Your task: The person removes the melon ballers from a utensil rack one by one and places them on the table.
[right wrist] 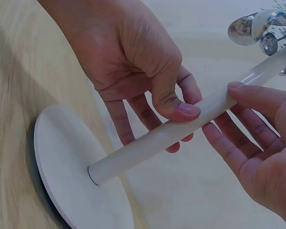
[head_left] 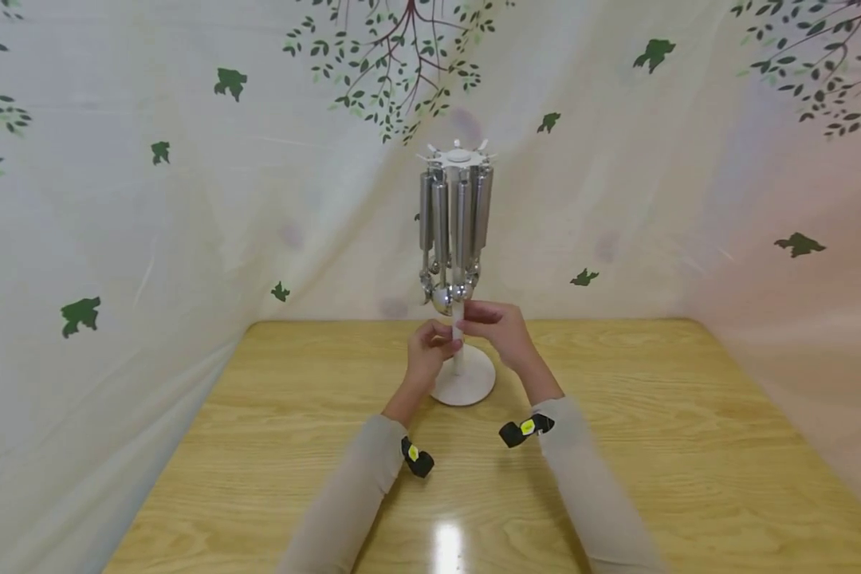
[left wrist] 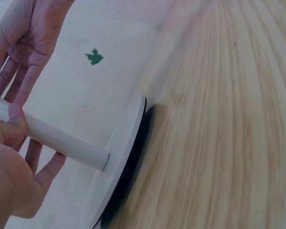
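Observation:
A white utensil stand with a round base (head_left: pixel 466 391) is upright at the middle of the table. Several shiny metal utensils (head_left: pixel 464 223) hang by their handles from its spoked top (head_left: pixel 459 156), rounded heads down. My left hand (head_left: pixel 426 352) pinches the white pole (right wrist: pixel 133 153) between thumb and fingers, a little above the base. Just higher, my right hand (head_left: pixel 501 328) holds the same pole, its thumb pressed against the near side. In the left wrist view the left hand (left wrist: pixel 12 176) is nearer the base, with the right hand (left wrist: pixel 33 43) beyond it.
The wooden table (head_left: pixel 294 446) has a light reflection near its front edge. A pale curtain (head_left: pixel 186 223) with green leaf and branch prints hangs behind and at both sides. Black wrist cameras (head_left: pixel 526 430) sit on both sleeves.

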Action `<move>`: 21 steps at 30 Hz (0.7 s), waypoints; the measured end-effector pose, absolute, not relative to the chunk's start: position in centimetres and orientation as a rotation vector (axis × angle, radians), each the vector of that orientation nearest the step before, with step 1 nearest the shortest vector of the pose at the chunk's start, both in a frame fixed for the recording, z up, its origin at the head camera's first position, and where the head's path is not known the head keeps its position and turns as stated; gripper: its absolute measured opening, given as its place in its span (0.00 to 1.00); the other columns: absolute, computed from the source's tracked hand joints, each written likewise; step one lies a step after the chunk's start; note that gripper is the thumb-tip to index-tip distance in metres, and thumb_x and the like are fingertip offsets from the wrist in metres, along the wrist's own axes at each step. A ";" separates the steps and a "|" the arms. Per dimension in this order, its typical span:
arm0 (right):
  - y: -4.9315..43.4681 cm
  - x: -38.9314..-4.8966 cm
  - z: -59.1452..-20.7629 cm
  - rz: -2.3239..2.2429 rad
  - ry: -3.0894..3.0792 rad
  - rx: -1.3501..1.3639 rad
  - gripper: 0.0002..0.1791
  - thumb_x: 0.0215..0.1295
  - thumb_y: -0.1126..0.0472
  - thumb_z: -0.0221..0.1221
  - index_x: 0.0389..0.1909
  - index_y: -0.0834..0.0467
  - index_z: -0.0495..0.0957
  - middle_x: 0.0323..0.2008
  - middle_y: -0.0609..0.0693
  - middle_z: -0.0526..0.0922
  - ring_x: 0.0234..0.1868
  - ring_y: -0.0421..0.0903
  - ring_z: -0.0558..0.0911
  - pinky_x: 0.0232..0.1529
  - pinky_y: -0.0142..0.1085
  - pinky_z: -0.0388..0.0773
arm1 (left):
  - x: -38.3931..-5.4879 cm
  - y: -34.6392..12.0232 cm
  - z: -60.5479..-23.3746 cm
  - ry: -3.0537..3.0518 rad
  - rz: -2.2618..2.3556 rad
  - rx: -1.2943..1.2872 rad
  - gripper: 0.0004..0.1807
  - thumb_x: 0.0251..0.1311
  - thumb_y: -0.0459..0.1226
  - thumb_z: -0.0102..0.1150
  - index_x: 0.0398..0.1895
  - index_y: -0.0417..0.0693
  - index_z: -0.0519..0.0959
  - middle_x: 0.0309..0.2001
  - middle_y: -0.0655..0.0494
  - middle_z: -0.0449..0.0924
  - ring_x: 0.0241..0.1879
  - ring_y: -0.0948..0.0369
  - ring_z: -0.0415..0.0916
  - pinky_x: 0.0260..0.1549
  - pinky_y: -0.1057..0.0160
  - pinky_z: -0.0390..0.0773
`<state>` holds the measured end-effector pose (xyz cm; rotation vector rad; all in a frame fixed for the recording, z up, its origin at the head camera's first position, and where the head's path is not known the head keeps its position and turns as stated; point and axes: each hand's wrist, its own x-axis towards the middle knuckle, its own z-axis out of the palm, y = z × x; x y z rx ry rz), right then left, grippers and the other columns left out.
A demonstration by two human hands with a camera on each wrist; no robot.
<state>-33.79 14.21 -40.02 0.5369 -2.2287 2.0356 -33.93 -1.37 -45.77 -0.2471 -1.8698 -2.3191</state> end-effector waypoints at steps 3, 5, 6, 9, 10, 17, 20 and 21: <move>15.8 -33.9 -40.1 2.042 -2.225 0.519 0.22 0.62 0.70 0.68 0.58 0.70 0.80 0.56 0.70 0.82 0.49 0.45 0.88 0.50 0.33 0.86 | -34.2 0.2 -45.7 -1.886 -2.312 -0.251 0.10 0.55 0.17 0.64 0.38 0.24 0.74 0.29 0.63 0.79 0.32 0.65 0.81 0.38 0.60 0.89; 16.7 -34.0 -40.2 2.042 -2.218 0.508 0.22 0.63 0.70 0.68 0.58 0.72 0.79 0.56 0.72 0.81 0.46 0.40 0.87 0.49 0.33 0.87 | -34.3 1.2 -45.8 -1.893 -2.308 -0.254 0.10 0.54 0.17 0.64 0.38 0.25 0.74 0.30 0.63 0.79 0.32 0.65 0.81 0.39 0.60 0.89; 17.1 -34.0 -40.3 2.045 -2.213 0.506 0.23 0.63 0.71 0.68 0.58 0.72 0.79 0.57 0.73 0.81 0.45 0.38 0.87 0.49 0.33 0.87 | -34.3 1.6 -45.8 -1.894 -2.307 -0.252 0.10 0.54 0.17 0.64 0.38 0.25 0.74 0.30 0.63 0.79 0.32 0.65 0.81 0.38 0.60 0.89; 18.3 -34.0 -40.5 2.041 -2.217 0.499 0.23 0.64 0.71 0.66 0.59 0.73 0.78 0.57 0.73 0.81 0.45 0.36 0.87 0.49 0.33 0.87 | -34.3 2.9 -46.0 -1.896 -2.306 -0.249 0.10 0.54 0.17 0.65 0.37 0.25 0.75 0.31 0.61 0.80 0.32 0.65 0.81 0.36 0.62 0.88; 18.7 -33.9 -40.6 2.038 -2.216 0.491 0.23 0.64 0.71 0.66 0.59 0.72 0.78 0.56 0.72 0.82 0.45 0.36 0.87 0.48 0.33 0.87 | -34.3 3.3 -46.1 -1.889 -2.310 -0.249 0.10 0.54 0.17 0.65 0.37 0.25 0.75 0.31 0.60 0.81 0.31 0.65 0.81 0.36 0.63 0.88; 21.2 -33.8 -40.9 1.991 -2.224 0.469 0.23 0.64 0.69 0.68 0.59 0.71 0.79 0.50 0.56 0.89 0.45 0.36 0.87 0.48 0.32 0.87 | -34.3 5.6 -46.3 -1.851 -2.309 -0.310 0.10 0.52 0.17 0.66 0.36 0.25 0.77 0.33 0.50 0.83 0.30 0.65 0.81 0.32 0.68 0.86; 22.1 -33.8 -40.9 1.994 -2.217 0.477 0.24 0.64 0.69 0.67 0.60 0.72 0.78 0.49 0.53 0.89 0.45 0.35 0.87 0.48 0.32 0.87 | -34.4 6.5 -46.3 -1.865 -2.285 -0.321 0.09 0.52 0.16 0.66 0.36 0.23 0.77 0.33 0.47 0.83 0.30 0.64 0.81 0.31 0.68 0.86; 22.3 -33.7 -40.9 1.993 -2.215 0.483 0.24 0.64 0.69 0.67 0.60 0.73 0.77 0.49 0.54 0.89 0.45 0.35 0.87 0.48 0.32 0.87 | -34.4 6.7 -46.3 -1.869 -2.282 -0.321 0.09 0.52 0.15 0.65 0.36 0.22 0.76 0.33 0.45 0.83 0.31 0.63 0.81 0.32 0.68 0.86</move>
